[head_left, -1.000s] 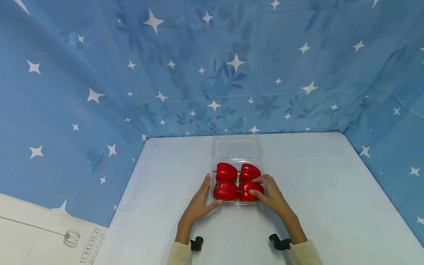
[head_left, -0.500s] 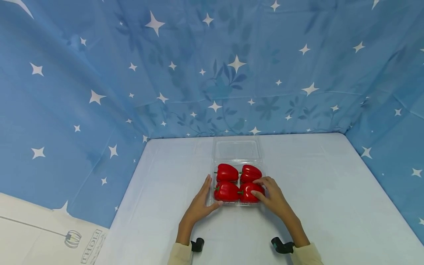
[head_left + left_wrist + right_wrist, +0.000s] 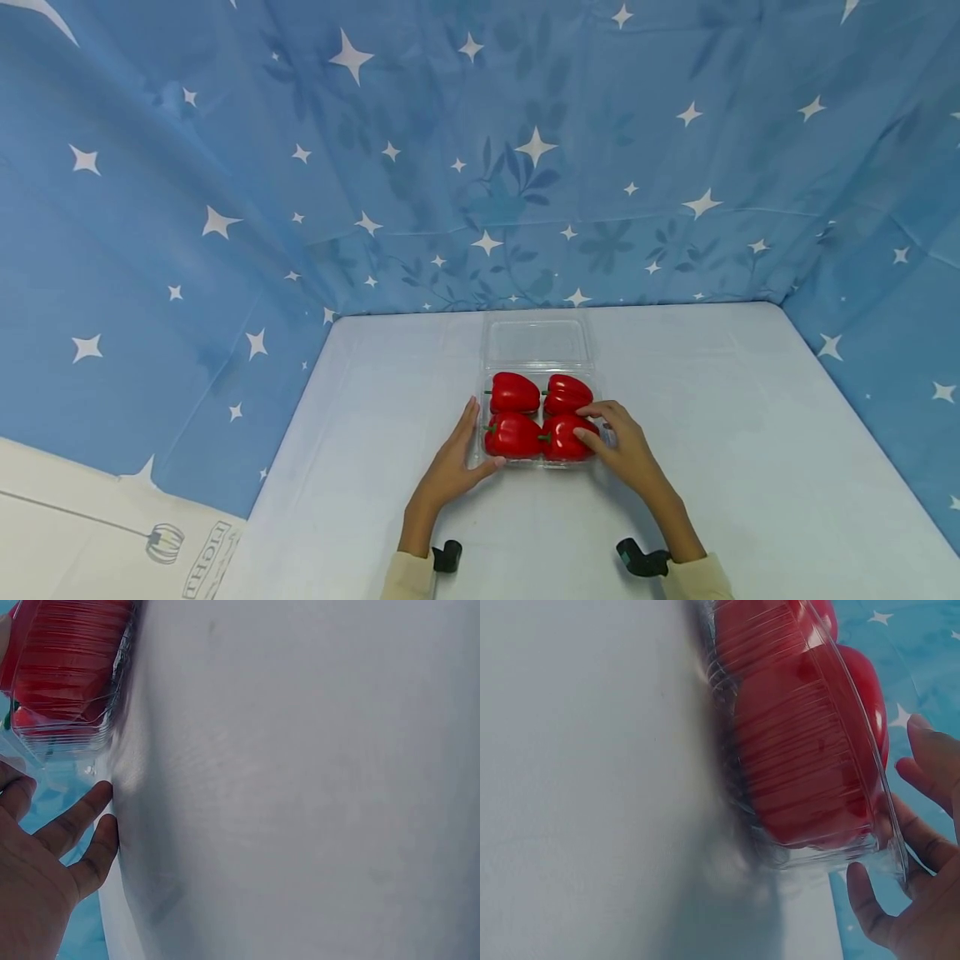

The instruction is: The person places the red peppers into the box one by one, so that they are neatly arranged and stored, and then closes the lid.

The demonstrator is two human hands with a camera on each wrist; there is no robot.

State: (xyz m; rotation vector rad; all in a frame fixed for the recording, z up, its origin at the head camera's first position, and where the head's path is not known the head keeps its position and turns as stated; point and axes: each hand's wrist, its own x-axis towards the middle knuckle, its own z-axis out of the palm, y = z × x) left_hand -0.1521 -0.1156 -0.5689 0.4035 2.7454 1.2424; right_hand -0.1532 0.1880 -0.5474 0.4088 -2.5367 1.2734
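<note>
Red bell peppers with green stems lie in a clear plastic clamshell box, two at the back and two in front. The box's lid [image 3: 537,343] is folded back flat behind them. My left hand [image 3: 448,468] lies along the box's left side, its fingers extended, the thumb at the front left corner. My right hand [image 3: 627,446] is at the right side, thumb and index finger over the front right bell pepper [image 3: 564,446]. In the right wrist view, the thumb stands slightly apart from that pepper [image 3: 802,742], and other fingers are at the box's rim [image 3: 889,787].
A white-covered table [image 3: 720,400] lies under the box. Blue star-patterned cloth [image 3: 450,192] hangs behind and on both sides. Black wrist mounts [image 3: 447,557] are worn on both forearms.
My right thumb and fingers have shifted slightly right, loosening off the front right bell pepper. The left hand keeps its place beside the box. The whole head view has shifted a little.
</note>
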